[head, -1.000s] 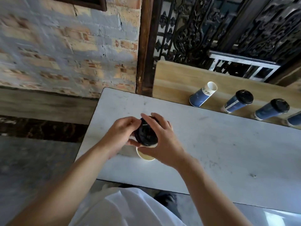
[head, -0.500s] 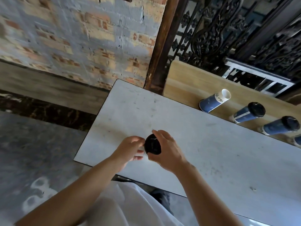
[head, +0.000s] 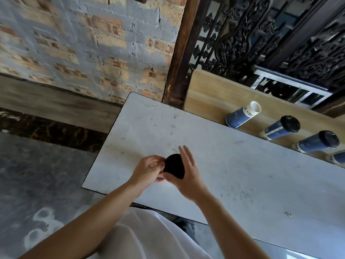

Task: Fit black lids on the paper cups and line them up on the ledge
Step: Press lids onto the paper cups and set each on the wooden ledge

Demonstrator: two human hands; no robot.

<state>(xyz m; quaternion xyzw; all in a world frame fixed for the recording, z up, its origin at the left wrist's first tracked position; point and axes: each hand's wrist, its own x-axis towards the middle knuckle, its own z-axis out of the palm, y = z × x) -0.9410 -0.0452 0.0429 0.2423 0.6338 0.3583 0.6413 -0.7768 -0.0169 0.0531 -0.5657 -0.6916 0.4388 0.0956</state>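
Both hands are bunched over the grey worktop (head: 242, 174) around a black lid (head: 174, 166). The left hand (head: 149, 170) pinches its edge; the right hand (head: 188, 174) cups it with fingers spread, grip unclear. Any cup underneath is hidden. On the wooden ledge (head: 214, 94): one open paper cup (head: 241, 115), two lidded cups (head: 281, 128), and a fourth cut off at the frame edge.

Worktop (head: 242, 174) bare btwn hands and ledge (head: 211, 94), open path across. Ledge's left end free; row of cups (head: 240, 116) fills rest to the right. Post (head: 179, 53) and grille (head: 242, 38) block behind.
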